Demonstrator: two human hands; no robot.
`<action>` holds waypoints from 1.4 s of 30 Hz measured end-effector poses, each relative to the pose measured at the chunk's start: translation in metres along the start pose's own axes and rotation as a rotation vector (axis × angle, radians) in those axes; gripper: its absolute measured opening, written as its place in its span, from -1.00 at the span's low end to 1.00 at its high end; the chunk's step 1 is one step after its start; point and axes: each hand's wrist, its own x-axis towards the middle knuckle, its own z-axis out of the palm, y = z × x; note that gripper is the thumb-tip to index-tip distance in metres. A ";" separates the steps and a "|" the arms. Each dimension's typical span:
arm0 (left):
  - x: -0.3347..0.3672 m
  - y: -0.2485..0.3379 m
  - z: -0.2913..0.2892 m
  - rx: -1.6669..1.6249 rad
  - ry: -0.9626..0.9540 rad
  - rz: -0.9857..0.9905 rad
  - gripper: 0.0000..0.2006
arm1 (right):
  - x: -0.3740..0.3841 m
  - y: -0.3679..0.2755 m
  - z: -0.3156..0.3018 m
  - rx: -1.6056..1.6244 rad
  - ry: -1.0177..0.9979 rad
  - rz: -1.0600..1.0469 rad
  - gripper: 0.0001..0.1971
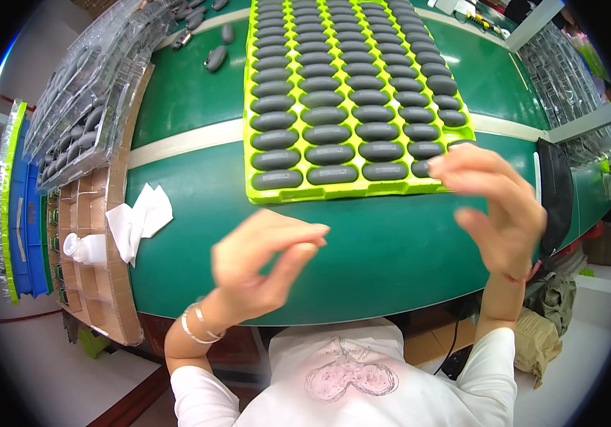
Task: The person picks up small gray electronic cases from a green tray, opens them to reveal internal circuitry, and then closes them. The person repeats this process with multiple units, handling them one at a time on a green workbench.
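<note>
A bright yellow-green tray (277,193) lies on the green table, filled with rows of dark grey, rounded oval pieces (332,174). My right hand (494,203) is over the tray's near right corner, its thumb apart from the bent fingers. The fingertips partly cover the last grey piece there; whether they touch it I cannot tell. In front of the tray's near left edge, my left hand (259,260) hovers above the table with thumb and fingertips brought close in a pinch. Nothing shows between those tips.
Left of the table stands a cardboard divider box (95,285) with a white bottle (86,248) in it. Stacked clear plastic trays (88,89) rise behind it. A crumpled white tissue (141,217) lies beside the box. Loose grey pieces (215,58) are scattered at the far left.
</note>
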 end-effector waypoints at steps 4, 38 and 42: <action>0.045 -0.017 -0.032 0.312 0.331 -0.052 -0.92 | -0.021 -0.049 0.004 0.739 0.152 -0.311 -0.91; 0.015 -0.052 0.000 -0.969 0.062 -0.754 -0.52 | -0.020 0.028 0.093 0.767 -0.039 0.655 -0.62; -0.004 -0.043 0.024 -1.050 0.040 -0.734 -0.52 | -0.035 0.025 0.105 0.910 0.002 0.748 -0.62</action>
